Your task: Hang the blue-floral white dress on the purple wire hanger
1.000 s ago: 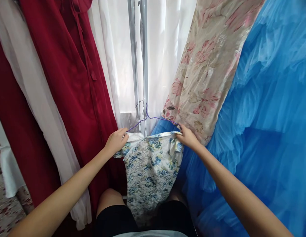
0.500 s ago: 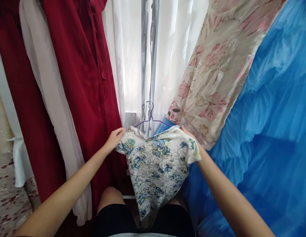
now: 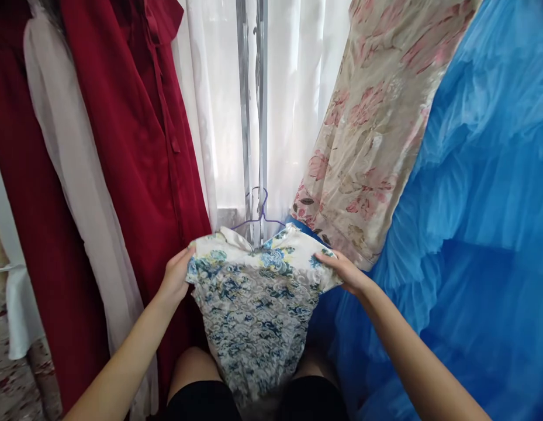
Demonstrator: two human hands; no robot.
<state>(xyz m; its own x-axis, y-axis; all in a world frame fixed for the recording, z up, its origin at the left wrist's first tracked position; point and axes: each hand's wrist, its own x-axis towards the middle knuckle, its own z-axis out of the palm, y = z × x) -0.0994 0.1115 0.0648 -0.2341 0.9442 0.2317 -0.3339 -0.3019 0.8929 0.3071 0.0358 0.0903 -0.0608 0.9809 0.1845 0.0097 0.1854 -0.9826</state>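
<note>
A white short-sleeved blouse with blue and yellow flowers hangs spread out in front of me on a thin purple hanger. The hanger's shoulders run inside the neckline and its hook points up. My left hand is closed on the edge of the left sleeve. On the other side, my right hand pinches the right sleeve, thumb on top of the cloth and fingers hidden beneath it. The blouse's lower end hangs between my knees.
To the left hang dark red dresses and a pale sheer garment. On the right are a beige dress with pink flowers and a ruffled blue gown. Metal poles stand before a white curtain.
Both hands have moved down and outward along the sleeves, pulling the blouse's shoulders wider and flatter. My right hand now shows its thumb over the cloth. The view has shifted slightly.
</note>
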